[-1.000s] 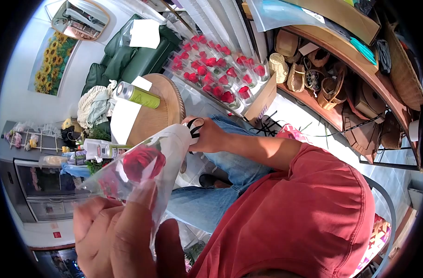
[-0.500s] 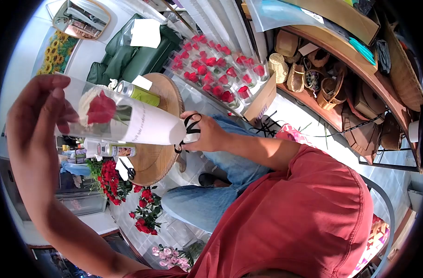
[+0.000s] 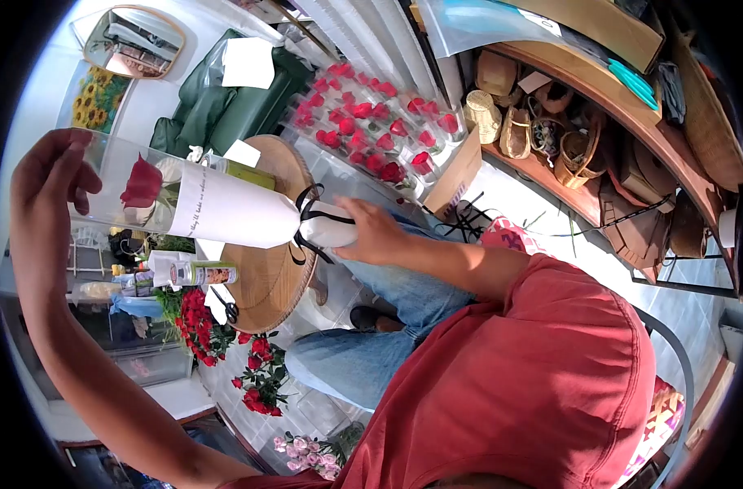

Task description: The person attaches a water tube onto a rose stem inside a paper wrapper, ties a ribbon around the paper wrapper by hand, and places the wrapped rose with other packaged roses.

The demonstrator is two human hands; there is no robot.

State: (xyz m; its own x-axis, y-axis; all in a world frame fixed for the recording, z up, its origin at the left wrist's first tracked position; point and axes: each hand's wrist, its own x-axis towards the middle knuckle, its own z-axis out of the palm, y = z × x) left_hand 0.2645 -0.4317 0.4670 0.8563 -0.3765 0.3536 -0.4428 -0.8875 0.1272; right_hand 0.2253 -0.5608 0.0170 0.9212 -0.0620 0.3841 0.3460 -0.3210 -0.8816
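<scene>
A single red rose (image 3: 142, 182) lies inside a clear plastic sleeve (image 3: 107, 204). White printed paper (image 3: 233, 204) wraps its lower part, and a black ribbon bow (image 3: 306, 216) is tied round the narrow end. My left hand (image 3: 54, 167) pinches the clear sleeve's open edge, past the flower. At the other end, my right hand (image 3: 363, 231) closes round the white wrapped base just behind the bow. The bouquet is held nearly level in the air, above a round wooden table (image 3: 261, 285).
Many wrapped red roses (image 3: 363, 122) stand at the back beside a cardboard box (image 3: 455, 175). Cans (image 3: 204, 272) and black scissors (image 3: 227, 308) are on the table. Loose red roses (image 3: 261, 371) and pink roses (image 3: 306, 452) sit lower. Baskets (image 3: 579, 155) fill a shelf at right.
The wrapped rose has turned and shifted, so its bow now shows in full. My right hand has moved slightly right; my left hand still holds the sleeve's edge.
</scene>
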